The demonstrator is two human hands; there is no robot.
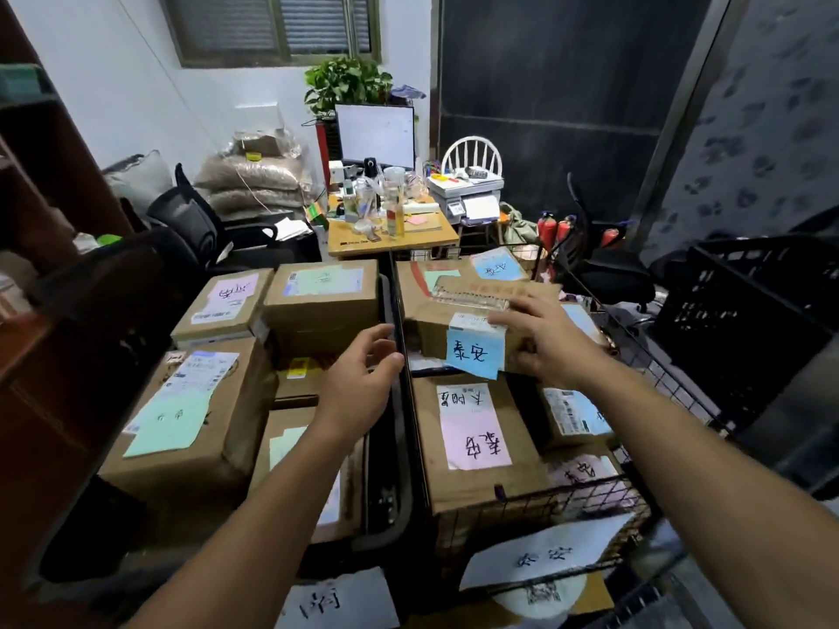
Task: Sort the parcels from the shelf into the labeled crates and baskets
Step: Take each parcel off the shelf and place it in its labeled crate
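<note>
The blue-labelled parcel (436, 331), gripped at one end by the right hand (542, 340) atop the cartons (474, 474) in the wire basket (590, 492), is best steadied by the open, empty left hand (361, 374) at the basket's left rim before release.

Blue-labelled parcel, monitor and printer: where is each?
Blue-labelled parcel (472, 322): head view, on its white shipping label.
Monitor (376, 134): head view, screen centre.
Printer (467, 192): head view, on its pale body.
</note>
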